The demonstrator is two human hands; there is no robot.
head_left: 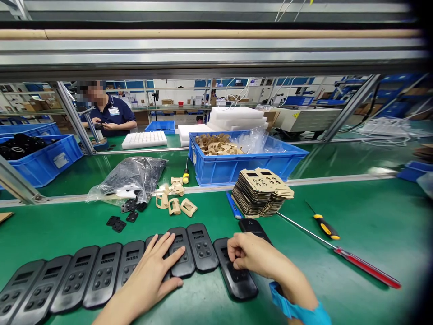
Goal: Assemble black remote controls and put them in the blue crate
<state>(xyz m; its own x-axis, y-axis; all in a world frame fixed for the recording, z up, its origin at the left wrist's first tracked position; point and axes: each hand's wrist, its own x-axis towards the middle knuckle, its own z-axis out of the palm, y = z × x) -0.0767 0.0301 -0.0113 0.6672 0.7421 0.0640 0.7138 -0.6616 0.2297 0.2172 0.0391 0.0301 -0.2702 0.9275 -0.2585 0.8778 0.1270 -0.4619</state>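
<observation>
A row of black handheld device shells (103, 275), each with a slotted window and several round buttons, lies along the front of the green table. My left hand (154, 266) rests flat on the right part of this row, fingers spread. To its right, my right hand (252, 255) is closed, thumb and curled fingertips touching the face of a separate black shell (241, 286). Whatever the fingertips may hold is hidden. Just behind that hand lies another black shell (254, 228), partly covered by it. A blue band is on my right wrist.
Behind lie black rubber button pads (117, 223), tan curved pieces (174, 206), a plastic bag (130, 178) and stacked tan cards (262, 192). Screwdrivers with red (368, 266) and yellow-black (326, 227) handles lie right. A blue bin (219, 169) stands behind; a co-worker (113, 113) sits beyond.
</observation>
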